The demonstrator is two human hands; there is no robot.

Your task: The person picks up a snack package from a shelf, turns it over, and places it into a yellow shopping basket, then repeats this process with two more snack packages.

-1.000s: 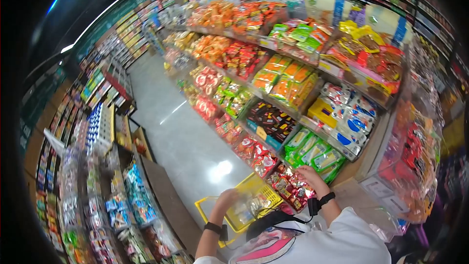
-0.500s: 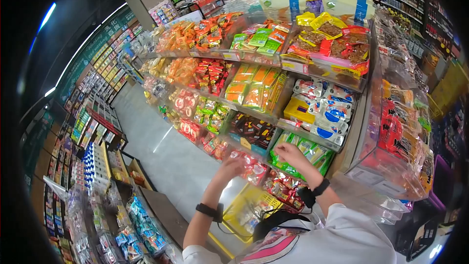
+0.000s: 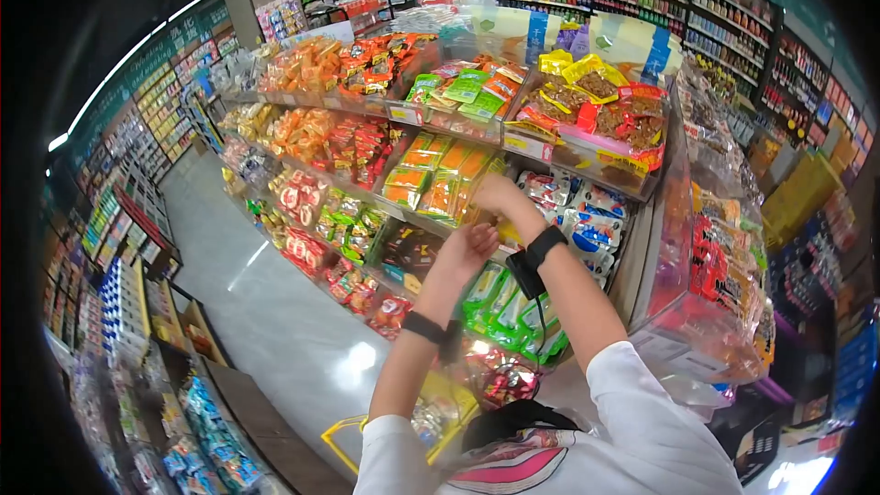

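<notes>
My right hand (image 3: pixel 498 195) reaches over the right side of a middle-shelf bin of orange-and-green snack packets (image 3: pixel 423 174). Its fingertips are hard to make out against the packets, so I cannot see whether it grips one. Just below, in front of that bin's edge, is my left hand (image 3: pixel 469 247), its fingers loosely bent and nothing visible in them. Beneath the hands lie green packets (image 3: pixel 513 307) in a lower bin and dark packets (image 3: pixel 410 247) to their left. White-and-blue pouches (image 3: pixel 587 220) fill the bin right of my right hand.
A yellow basket (image 3: pixel 344 440) with packets inside stands low in front of me, partly hidden by my arm. Upper bins hold meat-snack bags (image 3: pixel 600 119). A clear side bin (image 3: pixel 710 266) juts out at right. An aisle floor (image 3: pixel 247 252) runs along the left.
Both hands have moved up, from near the lower bins to the middle shelf; my right hand is now at the orange-and-green packets. The view has shifted, with the display sliding left.
</notes>
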